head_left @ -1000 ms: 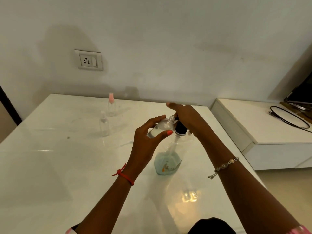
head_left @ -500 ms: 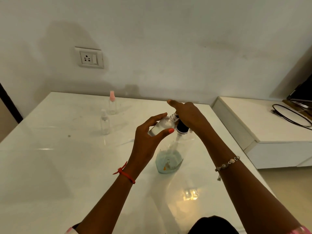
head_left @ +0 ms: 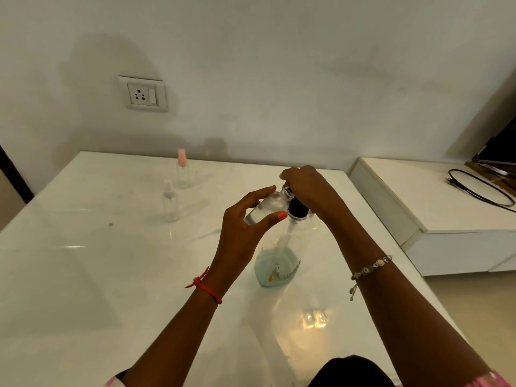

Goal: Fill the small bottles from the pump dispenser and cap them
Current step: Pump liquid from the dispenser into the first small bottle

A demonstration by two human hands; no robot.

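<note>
**One small bottle point(head_left: 264, 208) at the pump dispenser point(head_left: 277, 265)**

It lies tilted, pinched between thumb and fingers of the left hand point(head_left: 243, 229), its mouth up at the dispenser's head. The right hand point(head_left: 310, 189) curls over that head, gripping it.

Pump dispenser point(head_left: 276, 265) upright on white table point(head_left: 83, 275); bluish liquid low in clear body, black collar at neck.
Right hand point(head_left: 310, 188) on top of dispenser, fingers curled over pump head; head itself hidden.
Left hand point(head_left: 245, 230) just left of dispenser neck, gripping small bottle point(head_left: 264, 210) between thumb and fingers; bottle tilted, mouth up against dispenser top, under right hand.
Well left of dispenser and farther back: pink-capped bottle point(head_left: 183, 171) and clear-capped bottle point(head_left: 170, 201), both upright, apart.
Wall socket point(head_left: 145, 93) above and left of dispenser.
Low white cabinet point(head_left: 418, 202) right of dispenser, black cable point(head_left: 480, 188) on it.
</note>
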